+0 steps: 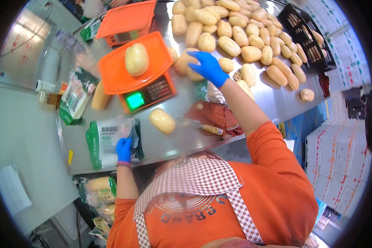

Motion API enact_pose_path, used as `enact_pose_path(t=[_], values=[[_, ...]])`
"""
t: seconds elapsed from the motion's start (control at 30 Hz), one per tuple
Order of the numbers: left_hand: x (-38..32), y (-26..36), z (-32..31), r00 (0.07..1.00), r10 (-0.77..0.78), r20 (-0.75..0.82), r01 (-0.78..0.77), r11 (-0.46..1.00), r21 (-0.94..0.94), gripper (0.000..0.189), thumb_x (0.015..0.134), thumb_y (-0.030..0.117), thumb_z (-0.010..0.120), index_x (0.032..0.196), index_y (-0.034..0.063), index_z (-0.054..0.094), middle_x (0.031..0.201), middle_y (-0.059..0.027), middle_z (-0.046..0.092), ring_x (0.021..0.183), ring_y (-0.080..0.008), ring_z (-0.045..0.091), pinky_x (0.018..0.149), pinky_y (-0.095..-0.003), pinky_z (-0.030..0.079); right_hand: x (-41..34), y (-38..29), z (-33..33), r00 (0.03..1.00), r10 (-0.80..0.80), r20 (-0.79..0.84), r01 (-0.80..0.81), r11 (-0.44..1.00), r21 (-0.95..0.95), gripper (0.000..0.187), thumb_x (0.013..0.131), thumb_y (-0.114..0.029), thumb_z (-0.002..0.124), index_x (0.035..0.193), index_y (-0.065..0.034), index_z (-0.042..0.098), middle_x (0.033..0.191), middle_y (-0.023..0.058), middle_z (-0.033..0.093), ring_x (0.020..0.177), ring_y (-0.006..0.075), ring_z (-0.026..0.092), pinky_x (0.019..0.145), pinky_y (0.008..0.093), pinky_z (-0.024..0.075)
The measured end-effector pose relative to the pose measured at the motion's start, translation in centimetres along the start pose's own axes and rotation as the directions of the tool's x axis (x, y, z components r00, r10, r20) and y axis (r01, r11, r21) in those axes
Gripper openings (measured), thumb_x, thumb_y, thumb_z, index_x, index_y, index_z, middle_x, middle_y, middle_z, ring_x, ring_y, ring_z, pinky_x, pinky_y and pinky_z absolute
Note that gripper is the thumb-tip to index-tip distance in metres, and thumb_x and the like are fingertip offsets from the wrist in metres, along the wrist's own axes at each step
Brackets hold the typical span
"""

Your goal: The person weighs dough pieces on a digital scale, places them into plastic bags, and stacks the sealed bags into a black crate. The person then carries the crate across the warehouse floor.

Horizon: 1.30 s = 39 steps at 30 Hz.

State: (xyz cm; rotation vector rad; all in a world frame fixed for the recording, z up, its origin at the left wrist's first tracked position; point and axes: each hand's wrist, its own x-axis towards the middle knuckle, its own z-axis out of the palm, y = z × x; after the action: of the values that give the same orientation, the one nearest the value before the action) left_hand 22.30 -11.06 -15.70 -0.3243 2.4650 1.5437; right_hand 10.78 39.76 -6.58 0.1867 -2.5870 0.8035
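My left hand (124, 150), in a blue glove, grips the near edge of a green-and-white printed plastic bag (108, 142) lying flat on the table. My right hand (209, 68), also gloved in blue, reaches over a blurred lotus root segment (183, 62) to the right of the scale. Its thumb and fingers are spread against the root; whether they hold it is unclear. One peeled lotus root segment (137, 59) rests on the orange pan of a digital scale (147, 93) with a lit green display. Another segment (162, 121) lies on the steel table between my arms.
A large heap of lotus roots (235, 31) covers the far right, beside a black plastic crate (310, 40). Behind stands a second orange scale (127, 18). A knife (210, 128) lies by a red cloth (217, 114). Filled bags (102, 192) sit below the table's left edge.
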Motion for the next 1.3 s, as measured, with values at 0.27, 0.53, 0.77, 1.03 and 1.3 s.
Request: enact_pose_path(t=[0.27, 0.53, 0.77, 1.03, 1.3], values=[[-0.5, 0.6, 0.9, 0.995, 0.004, -0.1, 0.01, 0.99, 0.143, 0.034, 0.083, 0.03, 0.073, 0.074, -0.0012, 0.061, 0.073, -0.0111, 0.059, 0.067, -0.0198, 0.055, 0.065, -0.0352, 0.046, 9.1, -2.0, 8.7, 0.902, 0.178, 0.394, -0.036, 0.94, -0.34, 0.033, 0.089, -0.027, 0.055, 0.117, -0.0113, 0.06, 0.109, 0.0221, 0.065, 0.104, 0.0394, 0.063, 0.083, 0.048, 0.0527], [-1.1, 1.4, 1.2, 0.989, 0.026, -0.144, -0.004, 0.989, 0.15, 0.035, 0.081, 0.034, 0.074, 0.078, 0.0004, 0.064, 0.077, -0.0127, 0.06, 0.07, -0.0226, 0.057, 0.068, -0.0358, 0.047, 11.6, 0.7, 6.7, 0.816, 0.534, 0.221, -0.564, 0.653, 0.506, 0.049, 0.089, -0.033, 0.065, 0.123, 0.0027, 0.059, 0.103, 0.0143, 0.068, 0.086, 0.0229, 0.068, 0.071, 0.0307, 0.0545], [-0.7, 1.6, 0.7, 0.997, -0.033, -0.069, 0.043, 0.988, 0.15, 0.034, 0.082, 0.033, 0.073, 0.078, 0.0, 0.064, 0.078, -0.0133, 0.062, 0.07, -0.0232, 0.058, 0.067, -0.036, 0.047, 7.2, -4.4, 0.4, 0.749, 0.455, 0.481, -0.542, 0.005, 0.84, 0.058, 0.095, -0.046, 0.054, 0.129, 0.0006, 0.053, 0.11, 0.0169, 0.066, 0.096, 0.0281, 0.066, 0.08, 0.0309, 0.0491], [-0.4, 0.7, 0.4, 0.999, -0.008, -0.051, 0.018, 0.981, 0.195, 0.032, 0.082, 0.03, 0.073, 0.081, -0.0004, 0.065, 0.082, -0.0143, 0.063, 0.075, -0.0228, 0.061, 0.071, -0.0358, 0.048, 6.4, -9.8, 2.8, 0.842, 0.42, 0.339, -0.471, 0.265, 0.842, 0.044, 0.096, -0.037, 0.054, 0.124, -0.0033, 0.058, 0.112, 0.0092, 0.065, 0.092, 0.0204, 0.066, 0.078, 0.0293, 0.0495], [-2.0, 8.4, 1.3, 0.992, 0.124, 0.035, -0.114, 0.97, -0.214, 0.056, 0.087, 0.013, 0.07, 0.138, 0.0029, 0.048, 0.12, -0.0075, 0.061, 0.095, -0.014, 0.058, 0.084, -0.0284, 0.05, 4.4, -17.7, 1.2, 0.77, 0.333, 0.544, -0.591, 0.053, 0.805, 0.061, 0.099, -0.053, 0.039, 0.119, 0.0022, 0.059, 0.098, 0.0169, 0.07, 0.072, 0.0243, 0.068, 0.062, 0.0299, 0.0542]])
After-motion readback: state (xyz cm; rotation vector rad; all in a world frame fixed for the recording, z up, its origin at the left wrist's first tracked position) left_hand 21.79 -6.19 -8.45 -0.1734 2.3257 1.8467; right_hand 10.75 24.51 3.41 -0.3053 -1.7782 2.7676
